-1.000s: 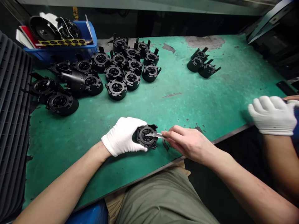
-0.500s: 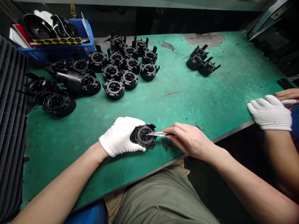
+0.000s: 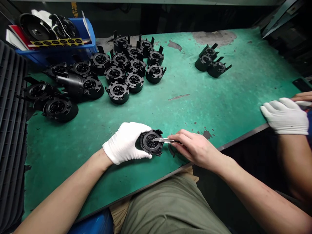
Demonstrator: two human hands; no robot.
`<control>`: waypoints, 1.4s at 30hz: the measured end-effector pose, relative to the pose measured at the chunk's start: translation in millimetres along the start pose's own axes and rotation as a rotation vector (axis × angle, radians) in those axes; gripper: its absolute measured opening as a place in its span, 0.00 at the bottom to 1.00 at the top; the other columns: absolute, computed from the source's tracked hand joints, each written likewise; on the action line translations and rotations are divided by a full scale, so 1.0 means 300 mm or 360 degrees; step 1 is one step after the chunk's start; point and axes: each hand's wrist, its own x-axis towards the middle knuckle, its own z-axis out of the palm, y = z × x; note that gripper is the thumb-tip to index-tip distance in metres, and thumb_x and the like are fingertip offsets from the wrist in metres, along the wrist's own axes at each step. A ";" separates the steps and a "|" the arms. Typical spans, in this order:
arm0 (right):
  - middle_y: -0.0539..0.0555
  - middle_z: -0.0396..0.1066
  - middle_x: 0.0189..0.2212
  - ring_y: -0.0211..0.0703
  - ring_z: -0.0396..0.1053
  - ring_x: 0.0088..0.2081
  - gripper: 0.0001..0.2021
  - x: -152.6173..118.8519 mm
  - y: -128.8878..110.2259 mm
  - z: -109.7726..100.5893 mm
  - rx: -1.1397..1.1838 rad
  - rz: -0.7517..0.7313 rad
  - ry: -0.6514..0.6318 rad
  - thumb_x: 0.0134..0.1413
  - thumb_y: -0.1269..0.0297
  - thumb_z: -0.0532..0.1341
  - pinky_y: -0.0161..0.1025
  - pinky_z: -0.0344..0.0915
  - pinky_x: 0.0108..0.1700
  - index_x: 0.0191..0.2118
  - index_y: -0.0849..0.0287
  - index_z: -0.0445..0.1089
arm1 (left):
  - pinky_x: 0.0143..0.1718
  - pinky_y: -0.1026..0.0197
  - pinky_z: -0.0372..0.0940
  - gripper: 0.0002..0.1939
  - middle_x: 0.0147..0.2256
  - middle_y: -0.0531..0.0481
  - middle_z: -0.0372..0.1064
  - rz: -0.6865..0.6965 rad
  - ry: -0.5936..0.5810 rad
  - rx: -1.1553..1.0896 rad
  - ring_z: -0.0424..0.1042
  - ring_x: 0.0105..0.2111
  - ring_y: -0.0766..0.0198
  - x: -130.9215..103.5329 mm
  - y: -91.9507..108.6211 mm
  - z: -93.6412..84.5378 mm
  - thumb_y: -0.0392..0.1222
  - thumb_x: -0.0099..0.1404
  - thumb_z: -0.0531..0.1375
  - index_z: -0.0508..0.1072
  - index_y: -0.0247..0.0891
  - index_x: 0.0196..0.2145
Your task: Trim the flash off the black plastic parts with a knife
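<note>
Honestly I'd worry about the knife [image 3: 166, 140] skidding off the part [image 3: 149, 145] at the desk's [image 3: 207, 97] near side into the left hand [image 3: 126, 143], clamped round the part's left, if the right hand [image 3: 195, 148], pinching the knife, pushes too hard.

Knife [image 3: 165, 140]: rear hidden by right fingers [image 3: 183, 139]; co-worker's arm [image 3: 293, 156] cut off.

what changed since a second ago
Only small shifts: the co-worker's gloved hand looks less curled, flatter at the table edge. Nothing was taken up or let go: the left hand still grips the black part, the right hand the blade.
</note>
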 end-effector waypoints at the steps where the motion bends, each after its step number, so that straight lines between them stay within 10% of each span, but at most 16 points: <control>1: 0.55 0.74 0.40 0.41 0.73 0.34 0.10 0.001 0.000 0.001 0.0000 0.0005 -0.0009 0.79 0.63 0.56 0.37 0.68 0.34 0.58 0.58 0.69 | 0.54 0.51 0.72 0.38 0.48 0.45 0.83 -0.0002 -0.0003 0.0000 0.83 0.49 0.46 0.000 -0.001 0.000 0.70 0.56 0.75 0.79 0.44 0.55; 42: 0.55 0.76 0.39 0.41 0.72 0.33 0.10 0.015 -0.010 -0.039 -0.0216 -0.0085 0.0088 0.78 0.66 0.56 0.38 0.65 0.33 0.56 0.57 0.71 | 0.52 0.53 0.71 0.36 0.47 0.47 0.83 -0.0014 -0.0027 0.0017 0.82 0.49 0.46 0.001 0.008 -0.004 0.70 0.56 0.75 0.79 0.43 0.53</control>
